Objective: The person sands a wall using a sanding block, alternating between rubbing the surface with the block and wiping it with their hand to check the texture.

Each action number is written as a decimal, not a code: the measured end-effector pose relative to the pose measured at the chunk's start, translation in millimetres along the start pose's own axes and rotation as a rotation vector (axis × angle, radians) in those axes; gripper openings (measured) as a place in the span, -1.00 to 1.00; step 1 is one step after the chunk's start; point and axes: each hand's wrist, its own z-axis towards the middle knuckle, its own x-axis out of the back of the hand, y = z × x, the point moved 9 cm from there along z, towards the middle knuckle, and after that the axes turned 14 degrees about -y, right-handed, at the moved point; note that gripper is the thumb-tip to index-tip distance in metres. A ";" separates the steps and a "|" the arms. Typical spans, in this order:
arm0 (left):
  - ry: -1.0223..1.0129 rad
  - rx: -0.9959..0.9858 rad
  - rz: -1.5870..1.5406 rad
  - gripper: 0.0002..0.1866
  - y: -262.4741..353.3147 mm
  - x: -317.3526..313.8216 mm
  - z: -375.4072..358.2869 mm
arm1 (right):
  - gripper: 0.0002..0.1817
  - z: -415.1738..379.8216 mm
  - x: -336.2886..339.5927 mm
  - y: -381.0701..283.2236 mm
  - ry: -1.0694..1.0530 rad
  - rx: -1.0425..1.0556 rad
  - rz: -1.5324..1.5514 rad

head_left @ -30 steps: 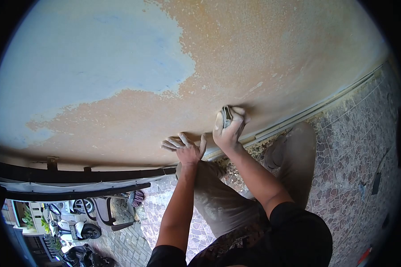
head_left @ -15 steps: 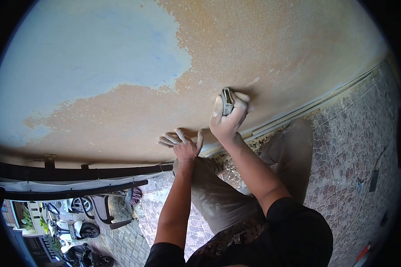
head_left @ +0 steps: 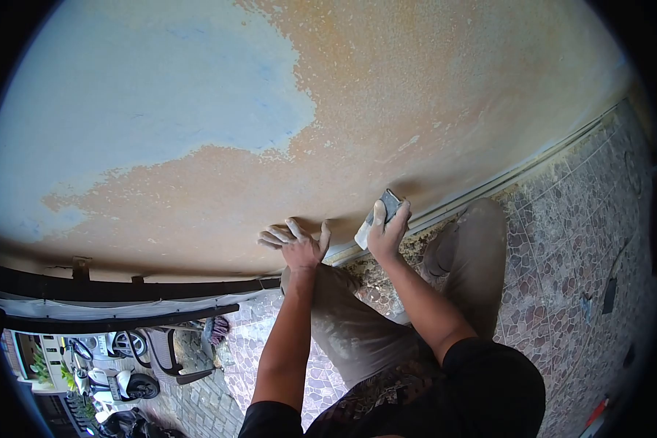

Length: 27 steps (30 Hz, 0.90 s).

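My right hand (head_left: 388, 233) is closed around a folded piece of sandpaper (head_left: 391, 202), dark grey on one face with a pale edge. It sits at the lower part of the wall (head_left: 431, 95), close to the base. My left hand (head_left: 299, 248) rests on the wall to the left, fingers spread and dusty, holding nothing. The wall's paint is worn peach-orange, with a large pale blue-white patch (head_left: 175, 87) at the upper left. Whitish dust coats the fingers of both hands.
A ledge (head_left: 533, 162) runs along the wall's foot. Stone-patterned floor tiles (head_left: 547, 270) lie below and right, with a dark flat tool (head_left: 610, 295) on them. At lower left are a chair (head_left: 164, 354), a parked scooter (head_left: 117, 383) and a bundled cloth (head_left: 216, 330).
My right hand has moved down the wall toward its base with the sandpaper, which has turned to show its dark face. My left hand stays nearly in place.
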 end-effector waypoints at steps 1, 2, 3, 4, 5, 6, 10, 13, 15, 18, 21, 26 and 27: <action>0.001 -0.004 -0.003 0.12 1.7 0.2 0.6 | -0.52 1.6 -1.7 -2.1 0.005 0.000 -0.001; -0.030 0.021 -0.022 0.12 -0.3 -2.1 0.6 | -0.50 4.1 -5.0 -5.2 0.009 0.025 0.031; -0.062 0.048 -0.038 0.11 -3.0 -4.2 0.3 | -0.48 6.8 -9.9 -7.4 0.010 0.048 0.063; -0.068 0.046 -0.035 0.11 -2.4 -3.4 0.7 | -0.50 13.9 -8.7 -23.9 0.014 0.071 0.088; -0.051 0.029 -0.023 0.13 -0.7 -1.4 1.0 | -0.50 23.4 -7.1 -37.6 0.010 0.062 0.091; -0.034 0.012 -0.010 0.15 -0.6 0.7 0.6 | -0.54 32.4 6.1 -57.0 0.122 0.097 0.178; 0.070 -0.070 -0.005 0.25 7.9 8.3 2.5 | -0.66 41.4 7.8 -84.4 0.347 0.235 0.261; -0.025 0.015 -0.028 0.33 3.2 5.1 1.1 | -0.69 5.2 -28.8 -83.9 0.257 0.504 -0.125; 0.002 -0.026 -0.009 0.35 7.4 11.8 5.4 | -0.69 -6.8 -33.2 -76.8 0.167 0.519 -0.201; 0.045 -0.105 0.057 0.39 12.1 19.8 9.8 | -0.69 13.7 -36.4 -84.9 0.129 0.466 -0.103; -0.004 -0.040 0.002 0.36 3.4 12.5 4.0 | -0.70 29.7 -15.8 -114.9 0.224 0.405 0.129; 0.043 -0.047 -0.024 0.35 6.7 7.9 3.6 | -0.65 -5.1 -31.1 -72.0 0.227 0.493 -0.157; 0.041 -0.036 -0.026 0.34 5.2 6.6 4.1 | -0.65 -14.8 -43.6 -56.5 0.129 0.556 -0.213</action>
